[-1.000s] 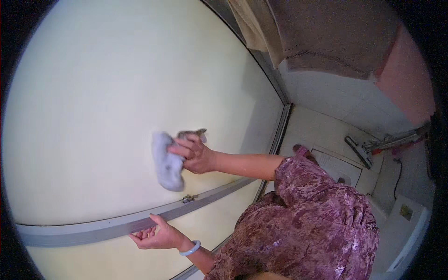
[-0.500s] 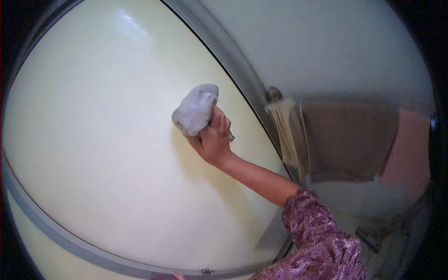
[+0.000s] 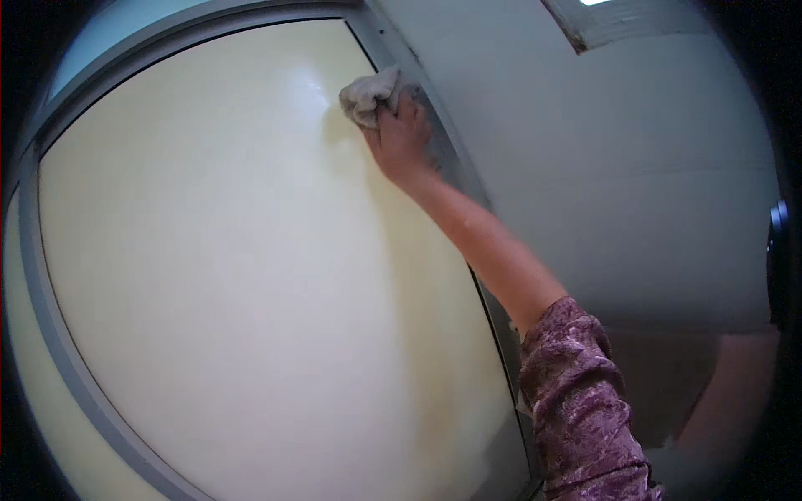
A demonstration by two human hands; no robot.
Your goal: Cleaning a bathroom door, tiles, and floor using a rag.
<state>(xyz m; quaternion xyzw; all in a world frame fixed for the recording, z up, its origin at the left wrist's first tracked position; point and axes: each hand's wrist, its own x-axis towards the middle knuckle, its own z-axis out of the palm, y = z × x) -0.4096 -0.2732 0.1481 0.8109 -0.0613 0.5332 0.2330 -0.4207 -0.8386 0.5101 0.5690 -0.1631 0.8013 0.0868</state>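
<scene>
My right hand [image 3: 404, 142] is closed on a crumpled greyish-white cloth [image 3: 364, 98]. It presses the cloth near the upper right corner of a smooth cream panel [image 3: 251, 275], close to the grey frame [image 3: 393, 50] around it. The right arm, in a purple patterned sleeve [image 3: 581, 405], reaches up from the lower right, and its shadow falls on the panel. My left hand is out of the picture.
Right of the frame is a pale wall [image 3: 601, 167]. Low on it hang a brown cloth [image 3: 660, 376] and a pink cloth [image 3: 731, 388]. At the top right shows the corner of a light-coloured ledge or opening [image 3: 618, 25].
My right hand has carried the cloth up the panel to near its top right corner. The view has tilted upward, and a fingertip at the bottom edge has gone out of sight.
</scene>
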